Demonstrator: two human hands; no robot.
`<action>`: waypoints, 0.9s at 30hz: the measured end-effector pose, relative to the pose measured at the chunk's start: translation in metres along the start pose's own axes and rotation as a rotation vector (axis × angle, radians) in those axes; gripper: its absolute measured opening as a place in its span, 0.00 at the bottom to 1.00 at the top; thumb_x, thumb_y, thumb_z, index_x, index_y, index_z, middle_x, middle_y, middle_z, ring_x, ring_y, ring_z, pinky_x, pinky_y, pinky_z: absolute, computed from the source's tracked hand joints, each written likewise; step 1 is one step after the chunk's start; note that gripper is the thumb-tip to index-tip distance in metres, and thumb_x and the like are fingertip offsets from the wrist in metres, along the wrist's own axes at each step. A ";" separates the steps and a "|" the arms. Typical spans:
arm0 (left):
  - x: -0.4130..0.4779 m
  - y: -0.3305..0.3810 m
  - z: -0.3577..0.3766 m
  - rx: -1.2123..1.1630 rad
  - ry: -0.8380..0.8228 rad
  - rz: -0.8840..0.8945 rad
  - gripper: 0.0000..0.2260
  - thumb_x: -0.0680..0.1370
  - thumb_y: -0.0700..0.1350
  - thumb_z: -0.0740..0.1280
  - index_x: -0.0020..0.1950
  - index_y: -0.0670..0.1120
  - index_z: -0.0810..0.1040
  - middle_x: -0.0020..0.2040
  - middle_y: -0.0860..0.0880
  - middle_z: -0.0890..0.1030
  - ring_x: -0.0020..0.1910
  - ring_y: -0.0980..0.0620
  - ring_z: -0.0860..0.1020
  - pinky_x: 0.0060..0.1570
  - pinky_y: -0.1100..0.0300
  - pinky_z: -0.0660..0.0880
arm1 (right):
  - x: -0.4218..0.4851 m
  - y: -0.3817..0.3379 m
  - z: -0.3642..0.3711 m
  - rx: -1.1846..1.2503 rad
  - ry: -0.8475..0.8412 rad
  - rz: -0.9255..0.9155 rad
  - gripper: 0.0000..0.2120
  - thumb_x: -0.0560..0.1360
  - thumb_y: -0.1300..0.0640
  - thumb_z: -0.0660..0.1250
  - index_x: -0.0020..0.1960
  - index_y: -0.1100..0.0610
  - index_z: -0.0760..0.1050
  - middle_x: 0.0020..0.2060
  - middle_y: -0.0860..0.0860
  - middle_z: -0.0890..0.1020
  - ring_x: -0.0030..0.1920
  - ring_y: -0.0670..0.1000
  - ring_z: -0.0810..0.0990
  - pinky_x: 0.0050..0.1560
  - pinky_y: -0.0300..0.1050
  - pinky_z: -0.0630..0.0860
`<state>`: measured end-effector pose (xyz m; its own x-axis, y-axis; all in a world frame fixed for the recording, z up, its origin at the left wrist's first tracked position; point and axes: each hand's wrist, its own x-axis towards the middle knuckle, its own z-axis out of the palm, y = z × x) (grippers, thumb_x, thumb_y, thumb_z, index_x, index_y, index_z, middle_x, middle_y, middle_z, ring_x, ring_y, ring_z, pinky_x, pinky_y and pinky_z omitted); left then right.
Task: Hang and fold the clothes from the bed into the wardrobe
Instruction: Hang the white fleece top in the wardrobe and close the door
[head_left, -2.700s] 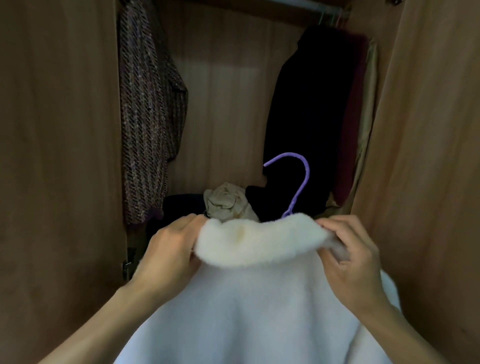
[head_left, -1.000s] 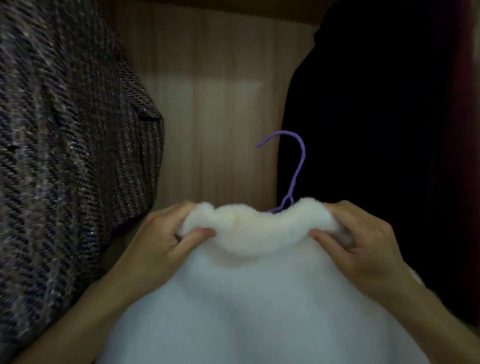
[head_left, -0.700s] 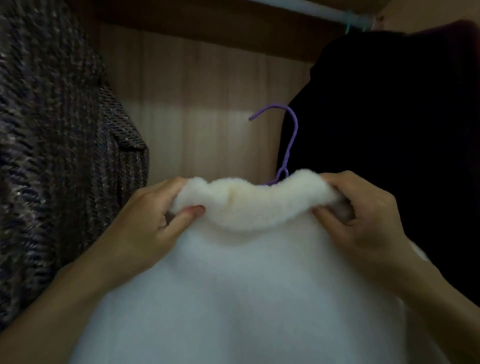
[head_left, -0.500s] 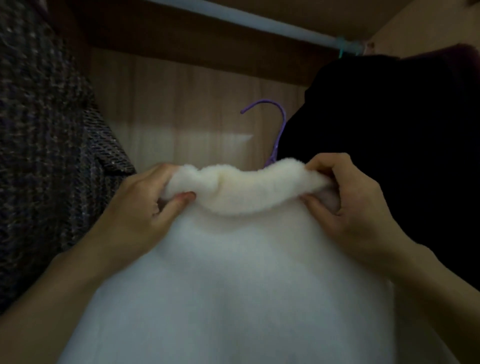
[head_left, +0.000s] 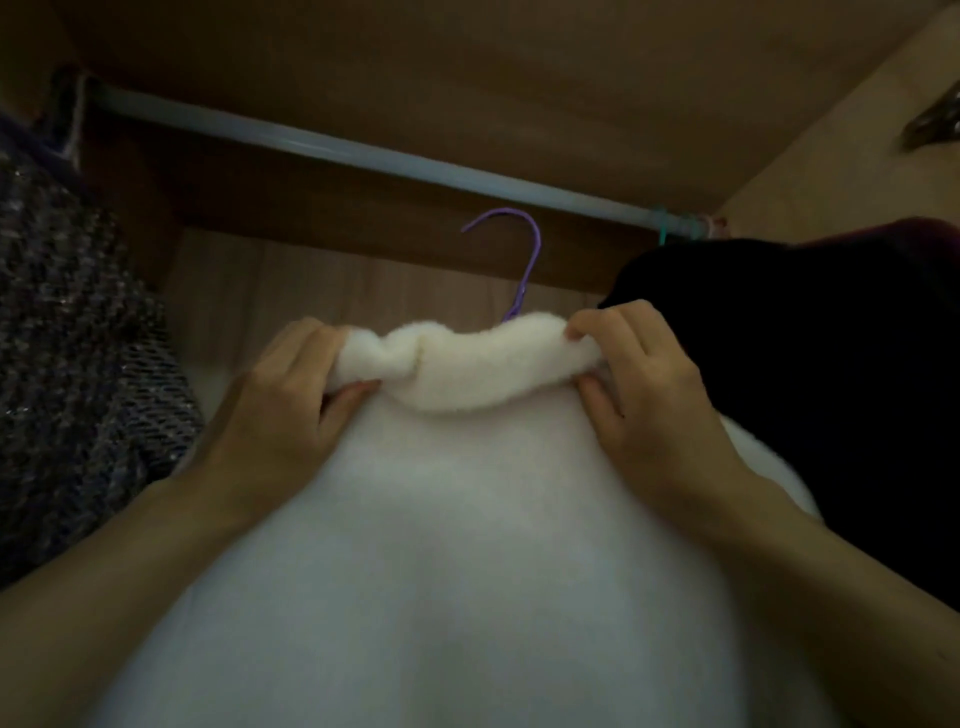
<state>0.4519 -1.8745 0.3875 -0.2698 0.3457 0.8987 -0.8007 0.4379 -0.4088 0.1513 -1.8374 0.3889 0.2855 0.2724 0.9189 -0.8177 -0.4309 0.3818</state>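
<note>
Both hands grip the rolled collar of a white fluffy fleece garment (head_left: 467, 519) filling the lower centre: left hand (head_left: 280, 410) at its left end, right hand (head_left: 649, 395) at its right. The purple wire hanger hook (head_left: 524, 260) rises just below the pale metal wardrobe rail (head_left: 363, 153).

Both hands (head_left: 280, 415) (head_left: 649, 395) grip white fleece collar (head_left: 467, 364); purple hanger hook (head_left: 519, 260) below rail (head_left: 363, 153).

Bare hands and bare forearms of one person, in dim light.
The left hand (head_left: 280, 410) and right hand (head_left: 649, 415) are uncovered; the left forearm (head_left: 104, 571) and right forearm (head_left: 831, 571) run sleeveless to the picture's lower edge.
</note>
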 end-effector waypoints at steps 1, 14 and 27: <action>0.005 -0.003 0.005 0.009 0.016 0.006 0.15 0.81 0.50 0.63 0.59 0.39 0.75 0.50 0.42 0.76 0.48 0.40 0.77 0.49 0.52 0.73 | 0.005 0.003 0.004 -0.015 0.001 -0.006 0.15 0.73 0.66 0.70 0.59 0.62 0.75 0.54 0.59 0.76 0.54 0.58 0.75 0.54 0.43 0.70; 0.091 -0.029 0.088 0.009 0.144 0.033 0.14 0.80 0.52 0.61 0.60 0.45 0.70 0.52 0.41 0.75 0.46 0.40 0.76 0.42 0.47 0.78 | 0.075 0.075 0.022 -0.158 0.045 -0.033 0.13 0.76 0.60 0.66 0.60 0.59 0.74 0.52 0.60 0.77 0.48 0.62 0.76 0.46 0.59 0.77; 0.141 -0.022 0.180 -0.139 0.057 -0.114 0.12 0.78 0.41 0.70 0.59 0.39 0.75 0.53 0.39 0.74 0.46 0.35 0.77 0.44 0.38 0.77 | 0.110 0.140 0.021 -0.378 -0.074 0.026 0.13 0.75 0.61 0.67 0.60 0.56 0.73 0.48 0.57 0.74 0.45 0.59 0.73 0.40 0.51 0.71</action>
<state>0.3350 -1.9846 0.5512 -0.1478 0.3321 0.9316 -0.7418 0.5858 -0.3265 0.0782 -1.8857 0.5456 0.2863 0.1973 0.9376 -0.9477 -0.0854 0.3074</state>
